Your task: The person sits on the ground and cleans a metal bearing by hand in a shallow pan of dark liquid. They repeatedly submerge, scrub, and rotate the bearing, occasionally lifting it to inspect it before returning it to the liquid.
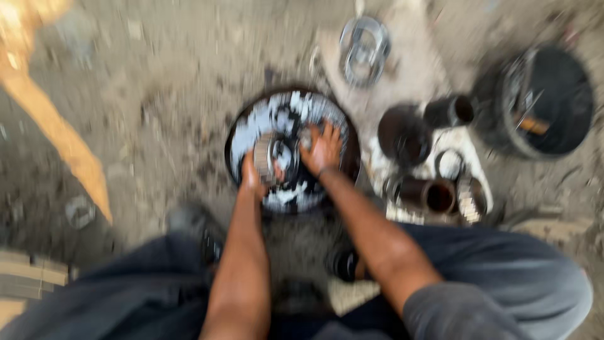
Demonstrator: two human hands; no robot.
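Observation:
The frame is blurred by motion. A round dark basin (349, 129) of shiny liquid sits on the ground between my knees. In it lies a ridged round metal part (272, 156). My left hand (253, 177) grips its near left side. My right hand (323, 150) rests with spread fingers on a small grey piece at the part's right side, inside the basin.
To the right lie several dark metal cylinders and rings (423, 192) on pale cloth, and a black bucket (544, 104) with tools. A shiny metal ring (365, 50) lies behind the basin. An orange wooden plank (60, 135) slants at left. Dirt ground all around.

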